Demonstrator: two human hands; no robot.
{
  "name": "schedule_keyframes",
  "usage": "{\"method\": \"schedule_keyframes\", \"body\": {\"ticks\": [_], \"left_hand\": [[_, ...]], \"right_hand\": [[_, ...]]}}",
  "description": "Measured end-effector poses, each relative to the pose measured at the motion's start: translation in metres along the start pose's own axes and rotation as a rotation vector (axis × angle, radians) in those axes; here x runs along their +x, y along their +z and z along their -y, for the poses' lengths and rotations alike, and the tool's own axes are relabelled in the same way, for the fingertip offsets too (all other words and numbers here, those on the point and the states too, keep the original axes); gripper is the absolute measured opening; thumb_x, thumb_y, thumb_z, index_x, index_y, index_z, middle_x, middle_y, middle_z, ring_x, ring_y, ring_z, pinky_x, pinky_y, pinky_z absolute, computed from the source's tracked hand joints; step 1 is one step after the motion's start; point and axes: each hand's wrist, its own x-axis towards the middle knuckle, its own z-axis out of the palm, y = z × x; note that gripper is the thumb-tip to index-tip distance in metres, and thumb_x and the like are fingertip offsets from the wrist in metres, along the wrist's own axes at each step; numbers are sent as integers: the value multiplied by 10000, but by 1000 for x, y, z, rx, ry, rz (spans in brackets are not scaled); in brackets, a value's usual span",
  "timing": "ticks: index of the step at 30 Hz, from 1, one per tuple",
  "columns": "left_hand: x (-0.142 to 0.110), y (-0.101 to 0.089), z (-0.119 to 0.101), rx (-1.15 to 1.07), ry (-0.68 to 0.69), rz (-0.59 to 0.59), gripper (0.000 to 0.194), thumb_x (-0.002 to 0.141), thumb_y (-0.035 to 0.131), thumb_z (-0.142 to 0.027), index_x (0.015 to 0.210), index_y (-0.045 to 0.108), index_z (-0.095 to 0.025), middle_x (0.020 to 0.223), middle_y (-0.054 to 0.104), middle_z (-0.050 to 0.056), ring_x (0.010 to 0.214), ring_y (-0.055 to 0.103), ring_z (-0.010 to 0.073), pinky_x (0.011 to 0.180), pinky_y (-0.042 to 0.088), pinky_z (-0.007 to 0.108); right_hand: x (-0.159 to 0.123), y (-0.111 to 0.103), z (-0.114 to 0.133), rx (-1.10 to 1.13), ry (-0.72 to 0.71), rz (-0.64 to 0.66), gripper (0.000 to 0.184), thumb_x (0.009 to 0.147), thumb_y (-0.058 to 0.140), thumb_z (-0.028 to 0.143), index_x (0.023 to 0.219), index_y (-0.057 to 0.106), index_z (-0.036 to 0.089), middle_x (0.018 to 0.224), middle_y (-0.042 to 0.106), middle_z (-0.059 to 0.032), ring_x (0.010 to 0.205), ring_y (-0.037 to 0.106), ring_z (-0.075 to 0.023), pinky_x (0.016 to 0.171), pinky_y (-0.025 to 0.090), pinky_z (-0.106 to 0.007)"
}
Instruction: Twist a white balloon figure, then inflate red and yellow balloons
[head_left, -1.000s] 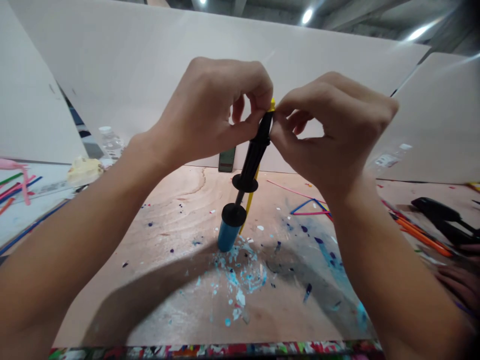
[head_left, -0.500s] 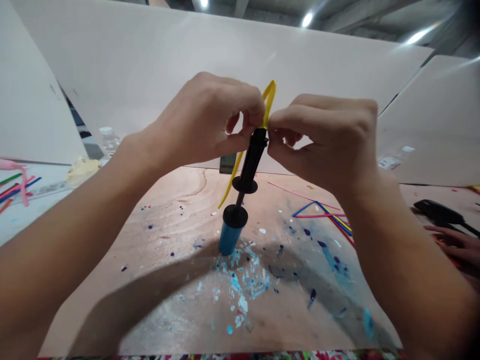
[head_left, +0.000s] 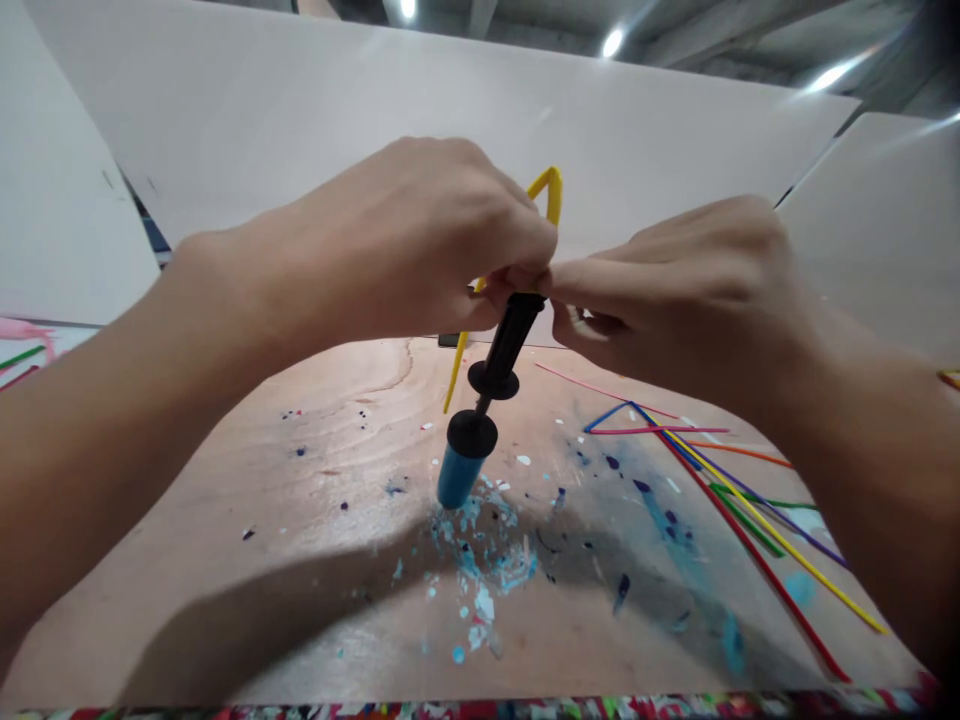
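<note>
A small pump [head_left: 480,400] stands tilted in the middle of the surface [head_left: 300,520]. Its bottom part is a blue tube, and a black rod with a black handle sticks up out of it. I cannot see inside the tube. No words or labels can be read on anything. The left hand [head_left: 420,245] is curled shut just above the black handle, and its fingertips pinch a thin yellow balloon [head_left: 551,190]. The right hand [head_left: 690,285] is curled too, and its fingertips meet the left hand's fingertips right at the top of the handle. The balloon makes a bent loop that pokes up above the hands, and one end hangs down on the left of the pump. Bits of blue and white paint lie on the surface around the pump's foot. On the right, long thin balloons [head_left: 742,510] in red, yellow, green, blue and purple lie flat on the surface. White boards [head_left: 300,120] stand at the far side.
</note>
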Motion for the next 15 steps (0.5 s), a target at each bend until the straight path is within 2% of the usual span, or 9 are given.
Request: {"method": "schedule_keyframes", "body": {"ticks": [2, 4, 6, 8, 10, 12, 13, 15], "left_hand": [[0, -1, -2, -131, -103, -11, 237, 652, 652, -18, 563, 593, -229, 597, 533, -24, 868, 621, 224, 1022, 383, 400], [0, 1, 2, -157, -105, -23, 227, 624, 656, 31, 587, 620, -190, 608, 539, -23, 861, 619, 226, 1051, 355, 449], [-3, 10, 9, -137, -50, -67, 157, 658, 645, 19, 645, 639, -138, 620, 542, -23, 794, 617, 202, 1009, 385, 490], [-7, 23, 16, -190, -32, -173, 109, 694, 660, -24, 734, 654, -125, 658, 584, -11, 696, 607, 175, 881, 475, 429], [-11, 39, 21, -407, -108, -313, 104, 737, 660, -50, 806, 639, -124, 708, 612, 5, 658, 616, 163, 717, 511, 329], [-13, 54, 22, -755, -261, -409, 64, 791, 642, -77, 827, 619, -124, 703, 595, 4, 642, 630, 151, 634, 511, 274], [-12, 60, 21, -918, -323, -419, 22, 826, 621, -105, 834, 614, -124, 699, 586, 5, 639, 636, 146, 615, 514, 261], [-9, 69, 16, -1150, -382, -396, 85, 897, 563, -189, 861, 610, -128, 706, 578, 10, 635, 645, 144, 598, 525, 256]], "right_hand": [[2, -1, 0, -4, -27, 14, 228, 816, 362, 108, 639, 463, 207, 510, 261, 48, 470, 196, -89, 502, 174, -248], [5, -1, 0, 0, -39, 23, 232, 825, 350, 109, 634, 448, 198, 512, 258, 49, 465, 196, -81, 501, 158, -245], [7, 2, -1, 11, -34, 29, 224, 820, 351, 111, 645, 464, 193, 510, 278, 51, 458, 210, -73, 501, 149, -243], [10, 6, -1, 27, -3, 35, 219, 809, 355, 116, 652, 488, 191, 502, 296, 50, 449, 239, -67, 503, 149, -240], [12, 10, -1, 34, 47, 58, 214, 810, 375, 137, 654, 509, 193, 488, 303, 47, 436, 268, -67, 501, 155, -243], [16, 12, 0, 28, 91, 105, 197, 825, 413, 166, 682, 543, 203, 482, 330, 45, 428, 312, -73, 496, 168, -253], [18, 13, 1, 22, 104, 134, 182, 833, 436, 180, 701, 558, 210, 484, 347, 43, 427, 335, -79, 493, 173, -261], [21, 13, 2, 18, 119, 188, 149, 847, 473, 204, 739, 573, 226, 489, 361, 38, 428, 366, -96, 486, 176, -278]]}}
